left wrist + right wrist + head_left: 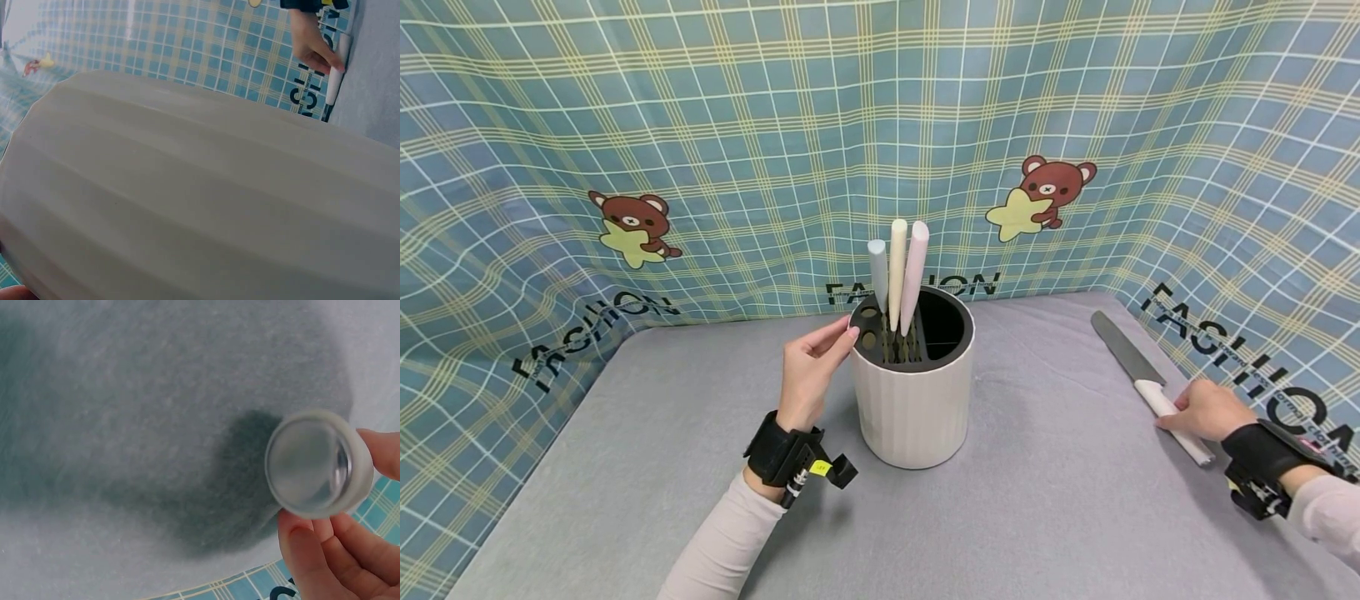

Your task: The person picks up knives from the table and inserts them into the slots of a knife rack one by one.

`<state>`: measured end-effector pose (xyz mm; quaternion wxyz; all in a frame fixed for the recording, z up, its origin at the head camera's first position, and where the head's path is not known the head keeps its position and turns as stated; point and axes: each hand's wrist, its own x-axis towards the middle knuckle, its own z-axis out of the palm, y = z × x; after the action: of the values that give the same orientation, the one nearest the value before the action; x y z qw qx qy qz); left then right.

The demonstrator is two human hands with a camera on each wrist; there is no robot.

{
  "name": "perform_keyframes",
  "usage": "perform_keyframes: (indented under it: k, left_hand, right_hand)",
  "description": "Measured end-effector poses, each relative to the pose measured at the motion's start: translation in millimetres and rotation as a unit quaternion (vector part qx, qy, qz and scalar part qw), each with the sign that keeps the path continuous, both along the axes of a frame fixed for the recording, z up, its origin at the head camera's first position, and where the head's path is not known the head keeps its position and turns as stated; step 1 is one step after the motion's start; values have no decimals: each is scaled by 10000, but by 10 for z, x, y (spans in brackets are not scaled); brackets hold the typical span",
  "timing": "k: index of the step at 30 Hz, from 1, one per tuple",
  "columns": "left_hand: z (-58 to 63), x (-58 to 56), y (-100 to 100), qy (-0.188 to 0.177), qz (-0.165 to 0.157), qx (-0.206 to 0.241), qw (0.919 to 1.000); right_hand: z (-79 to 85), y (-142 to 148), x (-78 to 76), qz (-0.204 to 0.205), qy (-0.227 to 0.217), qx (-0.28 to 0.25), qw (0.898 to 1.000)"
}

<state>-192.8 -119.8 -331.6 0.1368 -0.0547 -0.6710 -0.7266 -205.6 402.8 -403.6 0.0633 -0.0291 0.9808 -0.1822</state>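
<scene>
At the middle of the table stands a white ribbed knife holder (913, 417) with a black slotted top. Three pastel-handled utensils stick up from its slots: a blue handle (878, 271), a cream handle (897, 271) and a pink handle (915, 271). My left hand (808, 371) holds the holder's left rim between thumb and fingers; the ribbed wall fills most of the left wrist view. Far to the right, my right hand (1212, 410) grips the white handle of a kitchen knife (1126, 348), its grey blade pointing away. The handle's round end faces the right wrist camera.
The holder's right side has an open black compartment (942, 321). A grey cloth (662, 467) covers the table. Blue checked curtains (760, 167) with printed bears rise behind and at both sides, the right one close beside the knife.
</scene>
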Motion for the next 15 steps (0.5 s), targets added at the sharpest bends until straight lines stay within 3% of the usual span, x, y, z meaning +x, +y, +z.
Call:
perform_keyframes:
  k: [15]
  left_hand:
    - [-4, -1, 2, 24, -31, 11, 10000]
  right_hand:
    - [192, 54, 84, -479, 336, -34, 9983]
